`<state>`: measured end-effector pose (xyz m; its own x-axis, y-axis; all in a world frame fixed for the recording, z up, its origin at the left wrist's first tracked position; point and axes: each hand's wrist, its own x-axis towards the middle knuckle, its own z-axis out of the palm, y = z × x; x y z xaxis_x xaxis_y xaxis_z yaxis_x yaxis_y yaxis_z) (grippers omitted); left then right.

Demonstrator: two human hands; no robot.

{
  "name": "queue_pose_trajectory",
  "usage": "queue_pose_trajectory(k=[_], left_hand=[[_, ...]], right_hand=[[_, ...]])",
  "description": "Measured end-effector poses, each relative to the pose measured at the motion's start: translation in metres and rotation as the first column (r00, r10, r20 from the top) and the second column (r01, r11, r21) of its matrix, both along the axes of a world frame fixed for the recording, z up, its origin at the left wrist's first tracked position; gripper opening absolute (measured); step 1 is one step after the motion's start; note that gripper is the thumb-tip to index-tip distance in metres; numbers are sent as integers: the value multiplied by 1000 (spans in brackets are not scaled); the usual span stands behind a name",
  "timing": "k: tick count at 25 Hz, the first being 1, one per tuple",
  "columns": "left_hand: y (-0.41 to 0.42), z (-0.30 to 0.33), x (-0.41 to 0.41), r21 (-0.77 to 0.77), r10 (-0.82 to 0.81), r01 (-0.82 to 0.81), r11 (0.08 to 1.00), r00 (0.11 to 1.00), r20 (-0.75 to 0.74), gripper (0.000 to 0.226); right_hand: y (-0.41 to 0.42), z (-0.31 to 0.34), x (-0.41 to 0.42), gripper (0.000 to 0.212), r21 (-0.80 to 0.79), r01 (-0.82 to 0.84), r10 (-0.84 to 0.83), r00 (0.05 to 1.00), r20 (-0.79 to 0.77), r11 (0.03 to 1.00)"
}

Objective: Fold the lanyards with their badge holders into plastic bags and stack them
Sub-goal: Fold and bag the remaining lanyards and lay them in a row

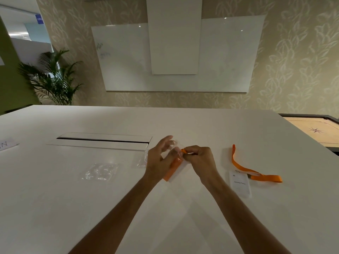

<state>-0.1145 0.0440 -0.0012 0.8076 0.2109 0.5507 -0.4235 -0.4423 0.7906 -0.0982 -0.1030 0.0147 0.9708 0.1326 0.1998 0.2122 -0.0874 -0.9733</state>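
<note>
Hands: my right hand (199,156) pinches the orange lanyard (183,150) end; my left hand (161,160) grips its plastic bag (178,173).
Beside: second lanyard with badge holder (240,184) lies unbagged to the right on the table (183,121).
Left: spare bags (100,171) waiting.
Progress: early, I judge; no stack visible.
</note>
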Motion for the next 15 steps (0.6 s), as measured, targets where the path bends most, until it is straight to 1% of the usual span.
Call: queue_pose_trajectory(k=[2,3,4,6,8,10,12,15], left_hand=[[-1,9,3,-170,-47,22,985,988,-147,15],[-1,12,3,-246,-82,30,969,976,-202,13],[-1,14,3,-299,-115,40,953,964,-238,17],[0,14,1,-357,-157,54,932,951,-266,22],[-1,9,0,-400,-163,45,915,950,-267,22],[-5,6,-1,-430,-149,29,902,957,-249,20],[-8,2,-2,-443,-118,-1,896,963,-241,19],[-8,-3,-2,-472,-80,-46,881,967,-244,18]], right_hand=[[-2,-1,1,14,-71,-9,12,999,42,997],[-2,-1,1,16,-120,-17,25,997,67,993],[-3,-1,2,16,-175,-23,38,996,85,984],[-4,-3,5,15,-294,-41,74,992,101,955],[-6,-5,8,17,-400,-58,114,987,117,914],[-6,-8,10,18,-470,-49,131,981,144,881],[-7,-10,10,19,-504,-16,122,976,179,863],[-6,-16,9,16,-482,27,89,972,215,876]])
